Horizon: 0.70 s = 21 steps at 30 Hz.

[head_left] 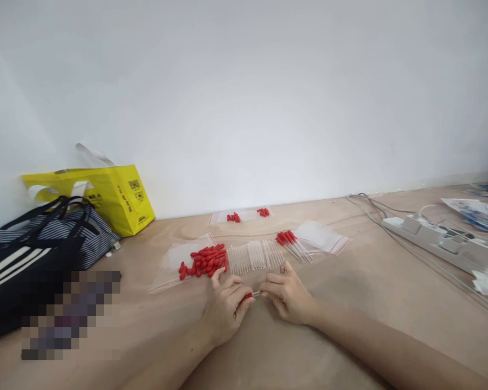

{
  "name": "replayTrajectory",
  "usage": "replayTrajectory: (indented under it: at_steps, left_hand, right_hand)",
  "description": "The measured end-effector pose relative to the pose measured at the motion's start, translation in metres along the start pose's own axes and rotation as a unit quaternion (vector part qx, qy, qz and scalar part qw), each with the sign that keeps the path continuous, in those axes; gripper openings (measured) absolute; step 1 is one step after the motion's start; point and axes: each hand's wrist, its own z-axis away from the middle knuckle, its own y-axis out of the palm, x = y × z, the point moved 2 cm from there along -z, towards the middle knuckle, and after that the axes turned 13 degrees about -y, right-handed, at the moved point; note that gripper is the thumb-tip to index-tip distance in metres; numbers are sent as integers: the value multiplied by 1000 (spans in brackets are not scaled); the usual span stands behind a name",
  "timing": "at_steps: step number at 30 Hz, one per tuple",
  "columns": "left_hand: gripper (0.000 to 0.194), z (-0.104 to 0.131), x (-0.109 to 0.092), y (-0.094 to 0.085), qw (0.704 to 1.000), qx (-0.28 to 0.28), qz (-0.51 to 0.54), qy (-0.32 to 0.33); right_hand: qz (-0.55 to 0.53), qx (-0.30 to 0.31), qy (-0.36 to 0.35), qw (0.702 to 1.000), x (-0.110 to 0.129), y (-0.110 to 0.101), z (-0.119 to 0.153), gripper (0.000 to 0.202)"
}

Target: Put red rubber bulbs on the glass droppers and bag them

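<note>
My left hand (229,303) pinches a red rubber bulb (247,296) at the centre front of the table. From the right, my right hand (288,294) holds a thin clear tube (257,293), whose end meets the bulb or sits very near it; fingers cover the joint. Beyond my left hand, a pile of red bulbs (205,260) lies on a clear plastic bag. A row of clear tubes (255,256) lies side by side behind both hands. To its right, several tubes with red bulbs on their ends (288,238) are gathered.
Clear zip bags (323,236) lie behind the bulbed tubes. Small red pieces (233,217) rest near the wall. A yellow bag (132,203), a striped bag (101,238) and a black bag (28,276) stand left. At right are a power strip (435,241) and cables.
</note>
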Motion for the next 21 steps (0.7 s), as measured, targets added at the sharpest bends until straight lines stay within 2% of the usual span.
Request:
replayTrajectory:
  at_steps: [6, 10, 16, 18, 21]
  left_hand:
    - [14, -2, 2, -1, 1000, 2, -2, -3]
    - [13, -5, 6, -3, 999, -4, -32, -7]
    - [13, -6, 10, -4, 998, -19, -55, -4]
    - [23, -6, 16, -6, 996, -30, -77, -28]
    - [37, -6, 29, -8, 989, -59, -113, -71]
  right_hand:
    - [-21, 8, 13, 1000, -4, 3, 0, 22]
    - [-24, 46, 7, 999, -6, -4, -3, 22]
    - [27, 89, 21, 995, -8, -11, -1, 19]
    - [42, 77, 71, 994, -16, -9, 2, 20]
    - [71, 12, 220, 973, -42, -9, 9, 21]
